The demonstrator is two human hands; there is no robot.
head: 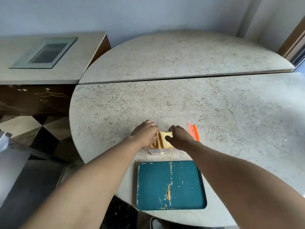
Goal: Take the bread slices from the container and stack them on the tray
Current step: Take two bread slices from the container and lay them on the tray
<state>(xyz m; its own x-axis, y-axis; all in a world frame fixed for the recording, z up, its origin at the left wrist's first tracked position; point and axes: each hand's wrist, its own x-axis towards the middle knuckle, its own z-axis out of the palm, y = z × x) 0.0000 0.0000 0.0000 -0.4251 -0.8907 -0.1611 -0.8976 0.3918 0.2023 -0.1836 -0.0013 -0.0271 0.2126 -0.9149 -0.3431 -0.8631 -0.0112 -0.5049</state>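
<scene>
A clear plastic container (pixel 154 152) stands on the marble table just beyond the tray. Several bread slices (pixel 162 140) stand on edge inside it, pale with brown crusts. My right hand (pixel 179 137) pinches the rightmost slice between thumb and fingers. Pressed against the left end of the row, my left hand (pixel 145 133) reaches into the container with its fingertips hidden behind the slices. The teal tray (pixel 186 187) lies at the near table edge and carries only crumbs, mostly in a line down its middle.
An orange-rimmed lid (pixel 194 132) leans by the container's right side. The round marble table (pixel 214 109) spreads far and right. A counter with a glass-topped inset (pixel 44 52) stands at the left, and a shoe (pixel 156 223) shows below the table edge.
</scene>
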